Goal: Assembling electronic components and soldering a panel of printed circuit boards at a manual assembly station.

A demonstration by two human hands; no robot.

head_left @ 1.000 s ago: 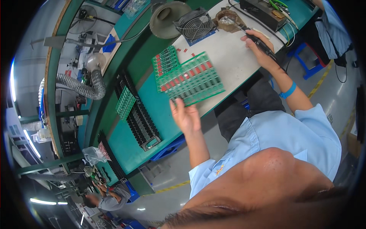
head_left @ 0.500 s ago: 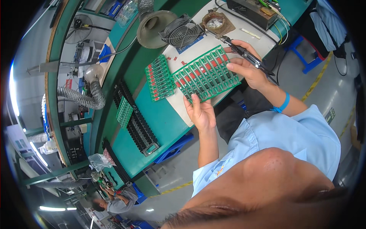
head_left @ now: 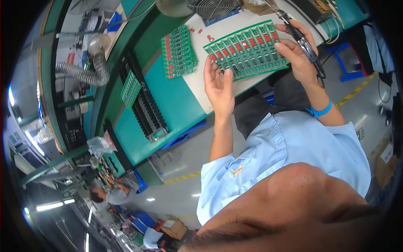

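The left hand (head_left: 219,86) is spread fairly wide, palm turned up toward the camera, its fingertips pressed against the near-left edge of a large green circuit-board panel with rows of red components (head_left: 247,50), which it props just above the white work mat (head_left: 197,86). The right hand (head_left: 299,52) is curled around a dark pen-shaped soldering tool (head_left: 300,38), its fingers also touching the panel's right edge, so the panel sits between the two hands. Beyond the left hand, well apart from it, a second, smaller green panel with red parts (head_left: 178,51) lies on the teal bench top (head_left: 168,101), with a black slotted board rack (head_left: 147,107) further out to that side. A round wire-grilled fan (head_left: 214,6) stands past the held panel. To handle the panel well, the grip should probably stay on the bare edges, keeping fingers off the red components and the tool's tip clear of the board.
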